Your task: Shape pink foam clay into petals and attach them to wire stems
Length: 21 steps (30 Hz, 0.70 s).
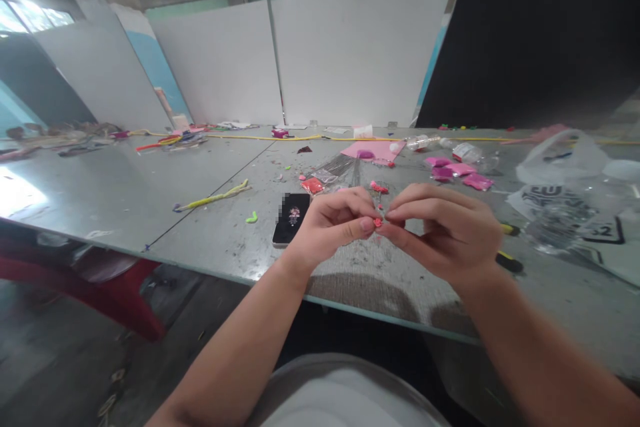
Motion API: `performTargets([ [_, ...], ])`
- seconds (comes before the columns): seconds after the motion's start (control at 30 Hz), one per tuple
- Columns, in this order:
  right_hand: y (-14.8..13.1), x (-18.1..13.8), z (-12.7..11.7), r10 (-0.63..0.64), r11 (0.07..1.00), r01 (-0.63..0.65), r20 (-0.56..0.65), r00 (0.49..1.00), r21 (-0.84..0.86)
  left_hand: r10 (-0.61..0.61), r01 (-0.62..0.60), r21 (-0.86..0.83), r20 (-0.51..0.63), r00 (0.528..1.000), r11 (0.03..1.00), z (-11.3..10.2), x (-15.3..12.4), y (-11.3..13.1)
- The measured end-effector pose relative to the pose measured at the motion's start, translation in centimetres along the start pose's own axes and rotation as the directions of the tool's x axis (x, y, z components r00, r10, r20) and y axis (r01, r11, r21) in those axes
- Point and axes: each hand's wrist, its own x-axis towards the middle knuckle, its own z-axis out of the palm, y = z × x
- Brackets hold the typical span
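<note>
A tiny red clay piece (378,222), with a rose-like folded look, sits between my fingertips above the table's near edge. My left hand (336,221) is closed, pinching its left side between thumb and index finger. From the right, my right hand (447,228) grips the same piece with thumb and fingers, the fingers curled over. Just beyond the hands lie small pink and red clay bits (379,187). Left of my left hand rests a phone (291,219) with a lit picture on a dark screen, and behind it a red clay packet (313,185).
Pink packets (477,181) and clear bottles (470,155) lie at the right, beside a white plastic bag (543,173). A black-and-yellow tool (509,261) is near my right wrist. Leftward are a yellow twisted strand (215,196), a green bit (251,217) and a red stool (125,293).
</note>
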Motion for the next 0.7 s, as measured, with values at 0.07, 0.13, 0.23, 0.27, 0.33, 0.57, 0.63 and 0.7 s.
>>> performTargets([
  [0.07,0.08,-0.04,-0.07,-0.004,1.000,0.004,0.021,1.000,0.023,-0.005,0.005,0.001,0.007,1.000,1.000,0.05,0.00,0.05],
  [0.13,0.12,-0.08,-0.09,-0.004,0.999,0.003,0.035,0.999,0.039,-0.012,0.012,-0.008,0.016,1.000,1.000,0.10,-0.01,0.06],
  [0.23,0.10,-0.11,-0.06,0.007,0.999,-0.009,0.033,0.999,0.045,-0.025,0.026,-0.023,0.029,0.999,0.999,0.11,-0.05,-0.01],
  [0.27,0.08,-0.11,-0.05,0.010,0.999,-0.011,0.029,1.000,0.045,-0.028,0.029,-0.027,0.033,0.999,0.999,0.10,-0.07,-0.04],
  [0.33,0.06,-0.10,-0.04,0.011,0.999,-0.012,0.026,1.000,0.047,-0.025,0.027,-0.037,0.049,0.998,0.999,0.06,-0.09,-0.07],
  [0.57,0.18,-0.11,-0.10,0.007,0.999,-0.008,0.027,1.000,0.037,-0.055,0.059,-0.054,0.069,0.996,0.997,0.06,-0.08,-0.01],
  [0.63,0.19,-0.09,-0.08,0.018,0.998,-0.019,0.035,0.999,0.052,-0.077,0.080,-0.052,0.062,0.995,0.995,0.10,-0.07,0.02],
  [0.7,0.18,-0.05,-0.04,0.024,0.997,-0.026,0.042,0.999,0.066,-0.077,0.081,-0.061,0.072,0.994,0.995,0.11,-0.05,0.02],
])
